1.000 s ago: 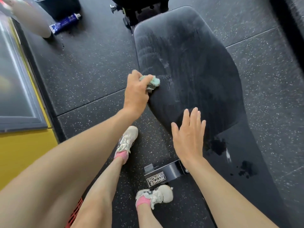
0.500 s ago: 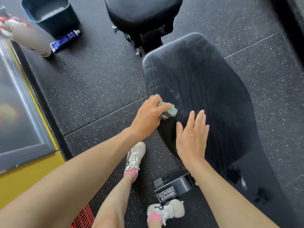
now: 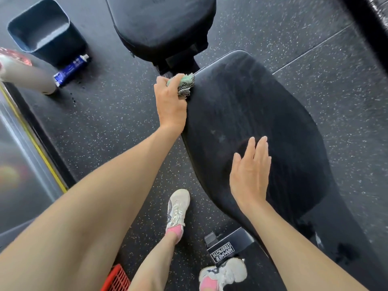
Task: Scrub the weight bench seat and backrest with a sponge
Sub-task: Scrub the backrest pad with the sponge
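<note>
On the speckled floor (image 3: 105, 127) the black backrest (image 3: 262, 114) fills the middle, with the seat (image 3: 161, 24) beyond it. Over its surface the right hand (image 3: 249, 173) is spread flat, fingers straight; the left hand (image 3: 171, 103) grips a green sponge (image 3: 185, 82) against the backrest's far left corner.

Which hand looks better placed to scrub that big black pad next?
The left hand: it grips the sponge at the far corner of the pad. The right hand lies flat, fingers straight, holding nothing.
</note>
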`<move>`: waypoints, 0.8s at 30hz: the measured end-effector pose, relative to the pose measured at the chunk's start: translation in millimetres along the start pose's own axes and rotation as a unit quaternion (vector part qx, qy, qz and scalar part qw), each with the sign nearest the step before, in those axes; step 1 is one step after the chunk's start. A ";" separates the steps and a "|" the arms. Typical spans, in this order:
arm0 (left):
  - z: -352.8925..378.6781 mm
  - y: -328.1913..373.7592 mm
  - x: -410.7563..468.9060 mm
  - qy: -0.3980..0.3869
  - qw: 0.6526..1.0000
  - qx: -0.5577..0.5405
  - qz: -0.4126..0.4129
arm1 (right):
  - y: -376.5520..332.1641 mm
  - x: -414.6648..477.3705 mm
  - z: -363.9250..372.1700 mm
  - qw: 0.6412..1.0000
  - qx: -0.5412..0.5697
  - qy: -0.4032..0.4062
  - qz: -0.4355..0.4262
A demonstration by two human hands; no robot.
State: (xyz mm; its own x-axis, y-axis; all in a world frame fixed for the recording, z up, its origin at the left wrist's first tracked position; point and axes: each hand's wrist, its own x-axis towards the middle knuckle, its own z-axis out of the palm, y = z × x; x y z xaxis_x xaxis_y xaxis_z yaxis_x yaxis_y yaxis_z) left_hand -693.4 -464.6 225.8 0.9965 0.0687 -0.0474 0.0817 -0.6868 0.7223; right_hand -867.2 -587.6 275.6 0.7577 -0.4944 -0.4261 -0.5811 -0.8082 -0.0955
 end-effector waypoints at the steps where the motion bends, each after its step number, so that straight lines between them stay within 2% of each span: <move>1: 2.0 5.1 2.3 0.023 0.998 -0.020 -0.054 | 0.8 -0.6 -0.2 1.000 0.008 0.003 0.003; 4: 6.9 24.3 13.7 0.087 0.970 -0.045 -0.222 | 5.7 -6.8 0.1 0.999 0.025 0.012 0.017; 6: 5.8 32.3 12.8 0.075 0.971 -0.006 -0.225 | 11.1 -12.9 1.3 0.999 0.031 0.006 0.025; 10: 4.7 32.2 -20.0 -0.007 0.997 0.075 -0.035 | 24.2 -22.6 5.0 0.998 0.046 -0.005 0.034; 13: 12.0 30.4 -62.5 -0.068 0.990 0.089 0.082 | 32.4 -28.6 4.6 0.997 0.056 -0.003 0.044; 17: 22.0 30.7 -115.9 -0.104 0.973 0.117 0.169 | 42.3 -37.5 -1.5 0.996 0.069 -0.008 0.047; 24: 28.9 30.5 -201.2 -0.153 0.943 0.124 0.267 | 65.2 -53.2 1.0 0.996 0.066 -0.008 0.052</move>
State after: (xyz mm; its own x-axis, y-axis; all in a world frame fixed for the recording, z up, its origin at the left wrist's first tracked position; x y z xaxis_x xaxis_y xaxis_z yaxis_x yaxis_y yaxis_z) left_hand -890.9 -520.2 237.5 0.8512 -0.5222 0.0529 -0.4707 -0.7150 0.5170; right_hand -945.7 -613.8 291.1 0.6868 -0.5675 -0.4542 -0.6913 -0.7030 -0.1671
